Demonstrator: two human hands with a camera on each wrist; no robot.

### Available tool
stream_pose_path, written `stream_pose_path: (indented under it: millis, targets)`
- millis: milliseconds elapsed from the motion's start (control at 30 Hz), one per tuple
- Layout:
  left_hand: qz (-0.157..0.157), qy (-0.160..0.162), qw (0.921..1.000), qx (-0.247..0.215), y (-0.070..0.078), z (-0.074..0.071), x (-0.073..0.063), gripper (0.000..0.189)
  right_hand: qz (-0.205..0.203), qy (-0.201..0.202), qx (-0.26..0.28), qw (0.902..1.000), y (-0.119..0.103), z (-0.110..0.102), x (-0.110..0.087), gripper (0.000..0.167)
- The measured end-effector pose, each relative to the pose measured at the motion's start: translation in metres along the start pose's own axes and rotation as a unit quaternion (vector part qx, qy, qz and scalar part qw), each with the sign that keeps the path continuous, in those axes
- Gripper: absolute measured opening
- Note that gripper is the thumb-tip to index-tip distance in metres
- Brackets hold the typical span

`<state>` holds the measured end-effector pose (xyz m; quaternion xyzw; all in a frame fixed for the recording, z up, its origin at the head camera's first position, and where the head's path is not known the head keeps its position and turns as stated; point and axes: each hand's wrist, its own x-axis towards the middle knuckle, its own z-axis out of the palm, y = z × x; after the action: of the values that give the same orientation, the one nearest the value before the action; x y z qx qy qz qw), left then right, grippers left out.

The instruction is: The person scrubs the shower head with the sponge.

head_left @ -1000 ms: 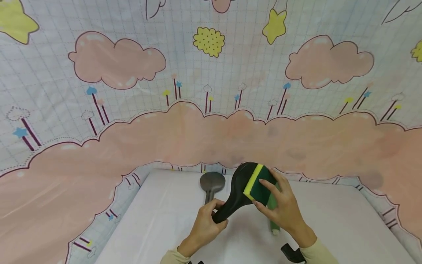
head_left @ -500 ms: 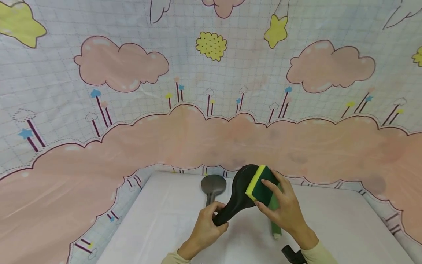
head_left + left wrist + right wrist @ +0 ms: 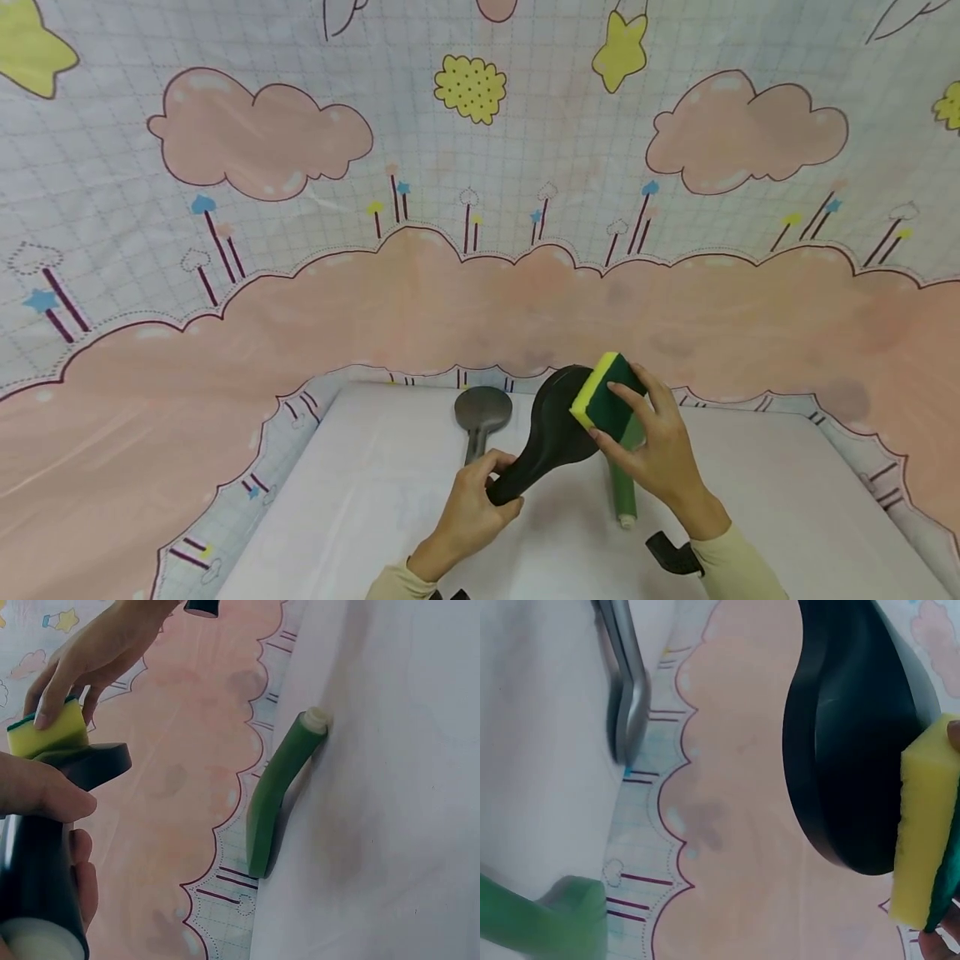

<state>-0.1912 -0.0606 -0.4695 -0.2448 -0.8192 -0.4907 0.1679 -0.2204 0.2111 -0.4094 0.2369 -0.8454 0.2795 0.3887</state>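
Observation:
In the head view my left hand (image 3: 478,508) grips the handle of a black paddle-shaped utensil (image 3: 551,429) with a broad rounded head, raised and tilted up to the right. My right hand (image 3: 663,450) pinches a yellow sponge (image 3: 594,392) with a dark green scouring side. The sponge's yellow side lies against the utensil head near its right edge, as the right wrist view also shows on the black head (image 3: 855,750). In the left wrist view, the left fingers (image 3: 86,877) wrap the dark handle, which has a pale end.
A grey spoon-like utensil (image 3: 483,410) lies on the white table (image 3: 360,475), left of the black one. Beneath the right hand is a green utensil (image 3: 622,496) with a pale tip. A patterned cloth (image 3: 480,317) rises behind the table.
The sponge and right hand have shifted slightly right and upward toward the edge of the black head. The left hand keeps its grip. The head view has tilted slightly.

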Motion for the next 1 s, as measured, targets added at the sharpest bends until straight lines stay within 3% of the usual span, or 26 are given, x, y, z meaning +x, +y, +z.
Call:
stream_pose_path:
  millis: [267, 767, 1000]
  targets:
    - [0.003, 0.004, 1.0000, 0.007, -0.001, 0.000, 0.001, 0.044, -0.010, -0.010, 0.002, 0.9999, -0.006, 0.003, -0.004, 0.068]
    - [0.002, 0.009, 0.9998, 0.017, -0.005, 0.002, 0.003, 0.044, -0.072, -0.017, -0.009, 0.9972, -0.019, 0.013, -0.007, 0.063]
    - [0.000, 0.007, 0.9997, 0.024, -0.003, 0.001, 0.001, 0.045, -0.076, 0.000, -0.010, 0.9971, -0.017, 0.012, -0.006, 0.065]
